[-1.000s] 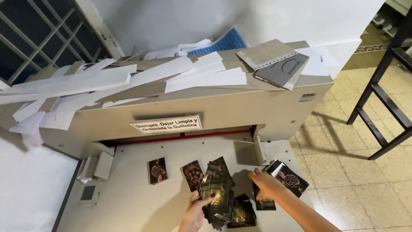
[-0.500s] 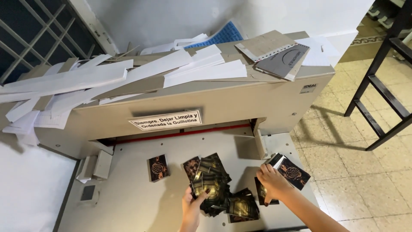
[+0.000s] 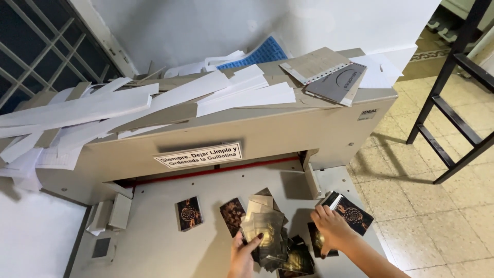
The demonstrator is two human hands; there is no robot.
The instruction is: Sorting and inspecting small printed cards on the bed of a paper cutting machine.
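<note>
A second ago the dark printed cards lay spread out more loosely on the flat grey metal table of the paper cutter (image 3: pixel 170 247). Now more of them sit in one bunch under the person's hands, so the gathering has moved along. The view has also come in a little closer to the table.

The left hand (image 3: pixel 244 252) holds a shiny stack of dark glossy cards (image 3: pixel 265 226) up on end. Its fingers are curled and pinching the stack from the side, with the thumb in front. The right hand (image 3: pixel 332 229) lies flat on more dark cards, with its fingers spread out and pressing down. I think it is sliding them together, but the cards under the palm are hard to see. Just beside it, at the right edge of the table, lies a dark card with a round pattern (image 3: pixel 355 213). One small dark card with an orange picture (image 3: pixel 189 212) lies by itself, well apart to the left.

There is no box or tray here. The cutter's top works like a shelf: it holds long white paper strips (image 3: pixel 82 110), a brown cardboard sheet (image 3: pixel 314 64) and a grey booklet (image 3: pixel 339 82). A blue printed sheet (image 3: pixel 262 54) leans at the back.
</note>
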